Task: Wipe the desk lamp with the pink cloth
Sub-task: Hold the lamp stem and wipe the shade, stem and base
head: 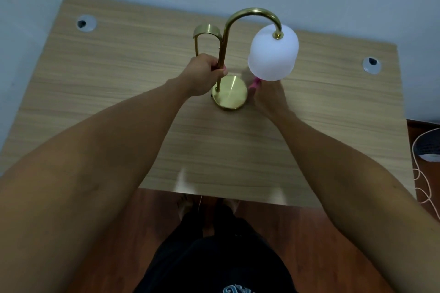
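Observation:
A brass desk lamp (229, 93) stands upright on the wooden desk (119, 93), with a round base, a curved neck and a white frosted shade (273, 54) hanging at the right. My left hand (202, 76) is closed around the lamp's stem just above the base. My right hand (269, 97) sits under the shade's lower rim and holds the pink cloth (254, 84), of which only a small bunched part shows beside the base. The shade hides the fingertips of that hand.
Two round cable grommets (86, 23) (371, 65) are set in the desk near its back corners. A wall runs behind the desk. At the right, on the wood floor, lie a dark shoe (427, 146) and a pale cord (426, 188).

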`<state>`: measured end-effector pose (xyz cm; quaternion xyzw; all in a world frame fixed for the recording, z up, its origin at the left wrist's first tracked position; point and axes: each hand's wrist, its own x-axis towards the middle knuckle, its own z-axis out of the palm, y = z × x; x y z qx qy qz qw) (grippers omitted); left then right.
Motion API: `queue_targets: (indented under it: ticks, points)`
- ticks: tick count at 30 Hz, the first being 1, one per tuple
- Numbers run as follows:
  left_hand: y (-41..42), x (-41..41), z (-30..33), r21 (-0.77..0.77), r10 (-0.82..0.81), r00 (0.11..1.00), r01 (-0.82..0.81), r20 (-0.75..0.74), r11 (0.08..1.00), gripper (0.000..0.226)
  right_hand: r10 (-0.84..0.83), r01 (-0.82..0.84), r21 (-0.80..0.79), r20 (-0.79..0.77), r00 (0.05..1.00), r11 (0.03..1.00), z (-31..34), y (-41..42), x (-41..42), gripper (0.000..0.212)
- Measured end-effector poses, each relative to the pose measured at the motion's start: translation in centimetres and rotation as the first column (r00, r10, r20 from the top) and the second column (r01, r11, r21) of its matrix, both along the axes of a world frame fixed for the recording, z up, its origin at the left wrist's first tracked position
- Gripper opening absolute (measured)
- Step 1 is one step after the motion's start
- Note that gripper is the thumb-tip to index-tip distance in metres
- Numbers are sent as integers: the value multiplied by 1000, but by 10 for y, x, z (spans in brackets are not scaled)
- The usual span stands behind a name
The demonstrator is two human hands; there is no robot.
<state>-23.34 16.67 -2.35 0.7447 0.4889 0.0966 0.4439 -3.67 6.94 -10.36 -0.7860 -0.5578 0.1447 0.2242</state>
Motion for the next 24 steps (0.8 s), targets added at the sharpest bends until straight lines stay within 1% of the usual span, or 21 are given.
queue_targets:
  ticks: [2, 3, 4, 5, 6, 7, 8, 11, 12, 14, 15, 17, 18, 19, 20, 21, 22, 23, 24]
  points:
    - [0, 0, 0, 9, -6, 1000, 6, -6, 1000, 22, 119, -119, -23, -32, 992, 993, 9, 13, -19, 37]
    - [0, 1, 1, 18, -10, 1000, 10, -11, 1000, 22, 192, -192, -13, -5, 981, 981, 9, 16, -28, 39]
    - [0, 1, 1, 28, -11, 1000, 11, -15, 1000, 21, 274, -274, 7, 40, 961, 962, 4, 18, -36, 34]
    - [0, 1, 1, 34, -10, 1000, 10, -18, 999, 20, 334, -335, -6, 98, 937, 942, -5, 19, -41, 31]
    - [0, 1, 0, 36, -9, 1000, 9, -19, 999, 19, 357, -356, -38, 170, 919, 934, -17, 17, -45, 38]
    - [0, 1, -1, 36, -5, 1000, 6, -18, 999, 19, 340, -331, -79, 216, 915, 940, -27, 13, -49, 50]
    - [0, 1, -1, 36, -1, 1000, 2, -17, 999, 20, 282, -265, -101, 225, 933, 959, -36, 8, -53, 57]
    - [-1, 1, -1, 28, -3, 1000, 3, -7, 1000, 23, 100, -79, -136, 155, 983, 988, -42, -15, -76, 64]
    - [-1, 1, -1, 19, -3, 1000, 3, -1, 1000, 23, 59, -42, -120, 140, 988, 992, -39, -24, -85, 62]
    - [-1, 0, 0, 4, -2, 1000, 2, 3, 1000, 24, 12, -20, 51, 163, 987, 998, -40, -36, -104, 47]
    - [-1, 0, 1, 0, -3, 1000, 3, 2, 1000, 24, 16, -36, 123, 160, 987, 992, -43, -40, -113, 37]
    - [-1, 0, 2, -9, -2, 1000, 2, 0, 1000, 23, 29, -52, 185, 128, 991, 981, -46, -43, -123, 24]
    - [-2, -1, 3, -16, 0, 1000, 0, -1, 1000, 22, 42, -41, 144, -1, 999, 989, -36, -42, -127, 20]
    - [-3, -2, 4, -28, 2, 1000, -1, 4, 1000, 22, 43, -29, 74, -195, 980, 997, -25, -42, -132, 17]
    - [-4, -4, 4, -39, 3, 1000, -3, 14, 999, 22, 31, -35, -2, -403, 915, 999, -9, -45, -135, 16]
    - [-6, -6, 5, -51, 1, 1000, 1, 31, 999, 23, -24, -19, -68, -582, 812, 998, 1, -48, -137, 15]
    - [-10, -10, 7, -63, -8, 999, 11, 47, 998, 24, -109, 33, -120, -705, 700, 992, 11, -49, -136, 15]
    - [-13, -14, 7, -72, -18, 998, 22, 58, 997, 28, -191, 82, -177, -788, 585, 981, 20, -49, -132, 16]
    - [-16, -20, 6, -73, -26, 998, 30, 57, 997, 33, -229, 93, -210, -844, 486, 973, 29, -49, -128, 20]
